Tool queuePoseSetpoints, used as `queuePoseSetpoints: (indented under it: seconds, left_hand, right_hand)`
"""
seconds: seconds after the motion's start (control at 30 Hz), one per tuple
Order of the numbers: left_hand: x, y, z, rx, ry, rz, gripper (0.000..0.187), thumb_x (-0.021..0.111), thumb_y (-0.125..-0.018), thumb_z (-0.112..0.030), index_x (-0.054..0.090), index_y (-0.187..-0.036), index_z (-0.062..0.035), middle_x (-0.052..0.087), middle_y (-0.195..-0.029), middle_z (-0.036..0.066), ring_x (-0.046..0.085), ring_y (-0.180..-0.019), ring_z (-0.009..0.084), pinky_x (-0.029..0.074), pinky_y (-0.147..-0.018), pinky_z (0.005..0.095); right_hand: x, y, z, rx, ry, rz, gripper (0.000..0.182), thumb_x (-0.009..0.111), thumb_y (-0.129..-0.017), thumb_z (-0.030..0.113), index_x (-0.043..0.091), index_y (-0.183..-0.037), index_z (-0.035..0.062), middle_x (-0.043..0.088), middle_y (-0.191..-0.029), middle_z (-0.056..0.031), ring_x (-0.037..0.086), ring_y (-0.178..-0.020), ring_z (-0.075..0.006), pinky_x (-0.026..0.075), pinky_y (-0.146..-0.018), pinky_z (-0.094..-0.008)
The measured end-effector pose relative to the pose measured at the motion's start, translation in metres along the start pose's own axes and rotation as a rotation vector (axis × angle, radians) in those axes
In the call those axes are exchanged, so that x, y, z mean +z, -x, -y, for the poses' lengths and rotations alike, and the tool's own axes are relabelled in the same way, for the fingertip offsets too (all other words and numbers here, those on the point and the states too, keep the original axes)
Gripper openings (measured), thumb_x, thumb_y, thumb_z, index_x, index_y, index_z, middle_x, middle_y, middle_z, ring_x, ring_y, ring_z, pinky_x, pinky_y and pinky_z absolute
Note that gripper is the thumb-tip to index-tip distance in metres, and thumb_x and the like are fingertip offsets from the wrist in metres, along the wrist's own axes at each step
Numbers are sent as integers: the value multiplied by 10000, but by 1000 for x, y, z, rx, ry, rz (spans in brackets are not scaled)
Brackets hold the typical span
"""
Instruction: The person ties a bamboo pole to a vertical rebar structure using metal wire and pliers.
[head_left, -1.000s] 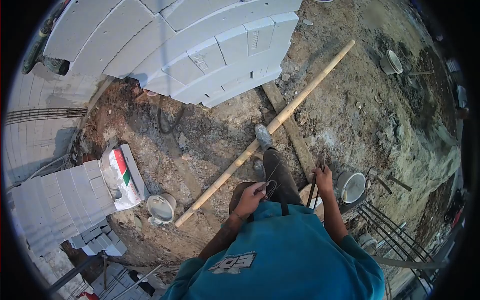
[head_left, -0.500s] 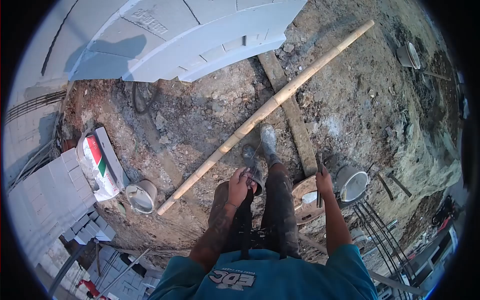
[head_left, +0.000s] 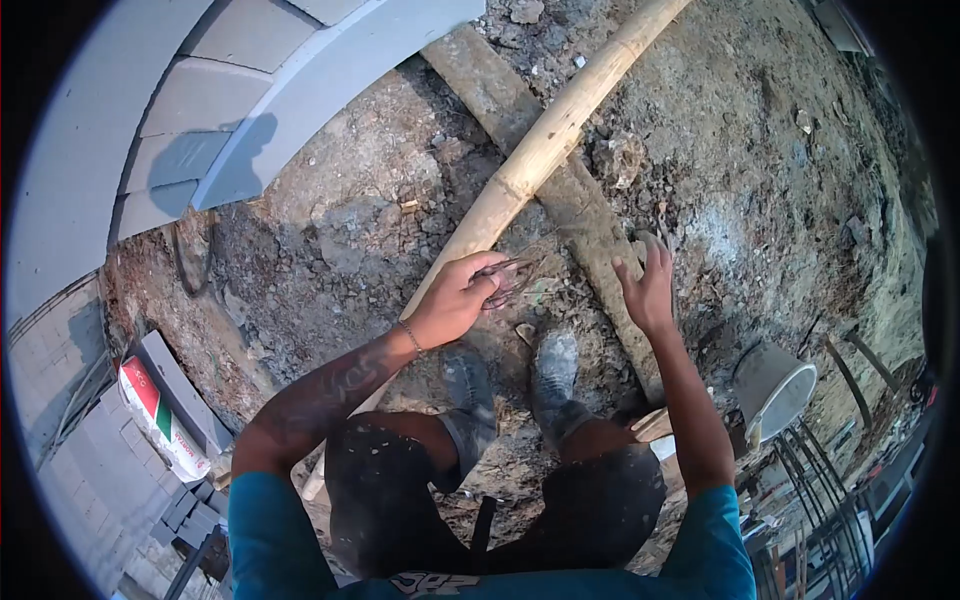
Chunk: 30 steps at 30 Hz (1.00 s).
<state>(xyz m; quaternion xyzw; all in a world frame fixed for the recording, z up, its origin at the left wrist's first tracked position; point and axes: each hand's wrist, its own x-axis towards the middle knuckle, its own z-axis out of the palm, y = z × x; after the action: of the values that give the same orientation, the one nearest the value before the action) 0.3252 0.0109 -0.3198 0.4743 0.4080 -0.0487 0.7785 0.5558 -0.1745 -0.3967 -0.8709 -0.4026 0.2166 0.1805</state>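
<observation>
Thin binding wires (head_left: 515, 282) are pinched in my left hand (head_left: 455, 298), their loose ends fanning to the right above the ground. The hand is over the bamboo pole (head_left: 515, 180), which runs diagonally below. My right hand (head_left: 650, 290) is above the wooden plank (head_left: 590, 225), with thumb and forefinger apart. Along its outer side shows a dark slim metal tool (head_left: 672, 240), mostly hidden by the hand. The bamboo pole lies across the plank. My muddy boots (head_left: 556, 365) stand between the pole and the plank.
A grey block wall (head_left: 200, 110) curves along the upper left. The mortar bag (head_left: 165, 420) lies at the left. To the right stand a bucket (head_left: 775, 385) and dark steel bars (head_left: 825, 490). The soil (head_left: 360, 190) is rough, with stones.
The view has come closer to the ground as my knees bend. Both hands have moved forward, the left with the wires over the pole, the right away from the bucket towards the plank.
</observation>
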Motion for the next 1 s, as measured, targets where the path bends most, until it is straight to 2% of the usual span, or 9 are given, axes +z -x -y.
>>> queuePoseSetpoints:
  seconds: [0.07, 0.2, 0.23, 0.33, 0.5, 0.63, 0.8, 0.93, 1.0]
  left_hand:
    - [1, -38, 1, 30, -95, 76, 282, 441, -910, -63, 488, -1166, 43, 589, -872, 37, 508, -684, 53, 433, -587, 210]
    - [-17, -83, -5, 242, -615, 134, 286, 494, -896, -67, 509, -1165, 27, 606, -882, 47, 541, -719, 68, 463, -631, 228]
    - [-19, -83, -15, 231, -255, 66, 312, 502, -892, -83, 484, -1184, 26, 610, -912, 63, 555, -745, 82, 473, -659, 240]
    - [-12, -82, -45, 231, 562, -38, 356, 557, -887, -287, 496, -1120, -25, 610, -905, 79, 589, -776, 149, 502, -747, 307]
    - [39, -68, -43, 114, 626, -60, 275, 636, -838, -321, 521, -912, -83, 580, -736, 19, 603, -671, 127, 503, -611, 275]
    - [41, -62, -38, 370, 488, -96, 354, 611, -859, -194, 412, -1116, -55, 554, -835, 38, 553, -691, 112, 451, -558, 246]
    - [58, -56, 0, 310, 419, 106, 409, 621, -856, -201, 380, -1169, -92, 537, -998, 90, 549, -892, 141, 456, -651, 253]
    - [114, -68, 27, 24, 1106, 35, 327, 591, -868, -334, 525, -1053, -73, 581, -934, 39, 538, -953, 134, 425, -847, 265]
    - [134, -62, 22, 146, 1177, 244, 285, 571, -883, -327, 538, -1007, -73, 605, -965, 54, 563, -960, 166, 442, -835, 276]
  right_hand:
    - [-3, -11, 60, -52, -856, 181, 586, 485, -919, 329, 297, -1340, -33, 454, -1256, -224, 438, -1177, -294, 314, -1014, -396]
    - [19, -53, 79, -132, -1524, -14, 287, 351, -978, 210, 492, -1104, -7, 553, -1046, -126, 562, -992, -235, 405, -940, -390]
    - [16, -53, 86, -106, -1689, -108, 236, 337, -979, 162, 512, -954, 7, 562, -920, -105, 590, -904, -220, 446, -893, -400]
    - [8, -45, 107, -322, -1512, -421, 241, 358, -975, 168, 509, -966, -20, 596, -924, -124, 599, -923, -247, 463, -895, -378]
    - [-4, -31, 125, -858, -1025, -545, 174, 412, -949, 134, 490, -937, -20, 587, -900, -146, 613, -838, -240, 486, -813, -416]
    - [-20, -16, 115, -619, -1409, -519, 177, 382, -964, 147, 485, -959, 3, 469, -707, -32, 489, -630, -165, 497, -740, -391]
    - [-40, -29, 92, -222, -1740, -579, 192, 369, -978, 179, 483, -967, 24, 418, -675, -18, 419, -598, -112, 481, -642, -323]
    - [-28, -22, 98, -328, -1646, -836, 192, 369, -977, 176, 474, -973, 16, 417, -675, -18, 412, -590, -105, 472, -619, -309]
    - [-15, -12, 99, -307, -1602, -811, 204, 388, -973, 205, 497, -995, 34, 423, -684, -5, 407, -610, -100, 427, -614, -280]
